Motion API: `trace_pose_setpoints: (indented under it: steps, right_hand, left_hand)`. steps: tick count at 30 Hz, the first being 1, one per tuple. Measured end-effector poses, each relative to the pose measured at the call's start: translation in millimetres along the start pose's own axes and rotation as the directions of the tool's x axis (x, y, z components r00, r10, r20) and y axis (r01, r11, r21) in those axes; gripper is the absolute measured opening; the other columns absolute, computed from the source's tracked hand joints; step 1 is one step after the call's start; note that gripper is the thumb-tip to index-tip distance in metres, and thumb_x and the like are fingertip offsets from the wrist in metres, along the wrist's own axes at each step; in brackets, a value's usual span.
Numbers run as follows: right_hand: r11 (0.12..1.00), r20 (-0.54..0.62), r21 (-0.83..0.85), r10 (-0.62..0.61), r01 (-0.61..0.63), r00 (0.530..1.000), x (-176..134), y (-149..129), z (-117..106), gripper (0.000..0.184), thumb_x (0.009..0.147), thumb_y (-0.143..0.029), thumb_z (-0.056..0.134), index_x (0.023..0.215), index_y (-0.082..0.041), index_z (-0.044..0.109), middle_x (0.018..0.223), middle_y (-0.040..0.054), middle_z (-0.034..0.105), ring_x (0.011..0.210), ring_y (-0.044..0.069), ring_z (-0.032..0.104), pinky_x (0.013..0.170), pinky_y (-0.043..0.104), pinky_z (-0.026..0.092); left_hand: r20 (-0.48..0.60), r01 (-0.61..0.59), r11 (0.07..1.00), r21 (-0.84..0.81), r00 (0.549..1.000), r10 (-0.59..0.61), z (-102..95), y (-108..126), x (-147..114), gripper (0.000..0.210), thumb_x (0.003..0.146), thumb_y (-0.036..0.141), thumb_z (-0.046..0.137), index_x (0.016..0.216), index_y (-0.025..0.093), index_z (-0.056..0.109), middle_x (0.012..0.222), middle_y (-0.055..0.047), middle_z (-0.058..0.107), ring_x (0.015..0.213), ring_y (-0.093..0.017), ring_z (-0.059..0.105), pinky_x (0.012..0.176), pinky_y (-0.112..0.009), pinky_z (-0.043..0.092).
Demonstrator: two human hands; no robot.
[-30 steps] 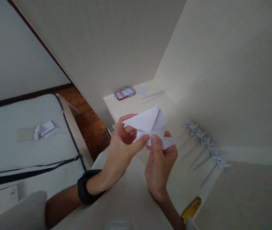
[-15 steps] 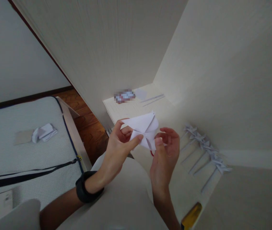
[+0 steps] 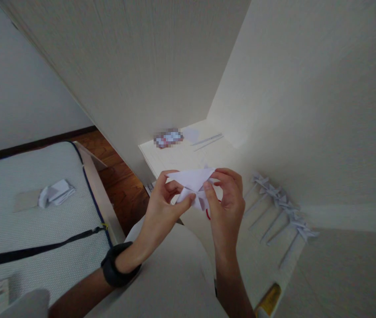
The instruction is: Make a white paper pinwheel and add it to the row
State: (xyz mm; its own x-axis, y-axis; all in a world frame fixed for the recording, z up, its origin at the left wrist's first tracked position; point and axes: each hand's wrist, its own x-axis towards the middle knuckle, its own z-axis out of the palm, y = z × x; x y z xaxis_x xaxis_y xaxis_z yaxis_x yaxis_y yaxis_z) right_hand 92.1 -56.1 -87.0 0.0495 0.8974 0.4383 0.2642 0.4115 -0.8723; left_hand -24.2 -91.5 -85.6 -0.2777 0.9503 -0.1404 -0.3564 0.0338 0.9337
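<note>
While the left hand pinches the folded white paper, the right hand grasps its right side. Between them, its long axis runs crosswise, one sharp tip pointing toward the left hand's fingers. Paper pinwheels lie right of the right hand.

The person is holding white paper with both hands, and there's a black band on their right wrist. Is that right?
Not quite: the head view shows the black band on the left wrist, not the right. The left hand and right hand do both hold the white paper.
</note>
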Motion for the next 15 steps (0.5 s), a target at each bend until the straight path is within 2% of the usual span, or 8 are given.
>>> trace_pose_setpoints:
  steps: [6,11,15]
  right_hand:
    - [0.983,0.079,0.069,-0.175,0.170,0.981,3.9,-3.6,-7.7,0.020,0.083,-0.007,0.063,0.089,-0.025,0.068,0.100,0.0015,0.058,0.100,0.016,0.056,0.088,0.033,0.046]
    - [0.961,0.180,-0.024,-0.265,0.274,0.947,7.3,-7.3,-18.9,0.022,0.084,-0.007,0.061,0.088,-0.027,0.069,0.107,0.0029,0.057,0.104,0.018,0.054,0.080,0.033,0.047]
    - [0.944,0.309,-0.080,-0.283,0.321,0.908,10.3,-10.0,-25.3,0.022,0.084,-0.009,0.061,0.091,-0.027,0.069,0.115,0.0032,0.057,0.110,0.021,0.052,0.086,0.037,0.045]
  left_hand:
    - [0.038,0.050,0.999,0.005,0.998,-0.050,-1.1,6.7,0.9,0.040,0.067,0.015,0.075,0.099,0.020,0.052,0.067,0.006,0.063,0.063,-0.011,0.060,0.062,-0.022,0.047]
    - [0.101,0.130,0.991,-0.031,0.987,-0.126,-0.3,15.7,1.0,0.038,0.067,0.015,0.075,0.097,0.021,0.052,0.060,0.008,0.062,0.055,-0.009,0.057,0.056,-0.019,0.044]
    - [0.100,0.127,0.991,-0.049,0.987,-0.122,-1.7,15.2,0.8,0.040,0.063,0.007,0.071,0.096,0.021,0.054,0.061,0.008,0.060,0.055,-0.008,0.055,0.053,-0.017,0.041]
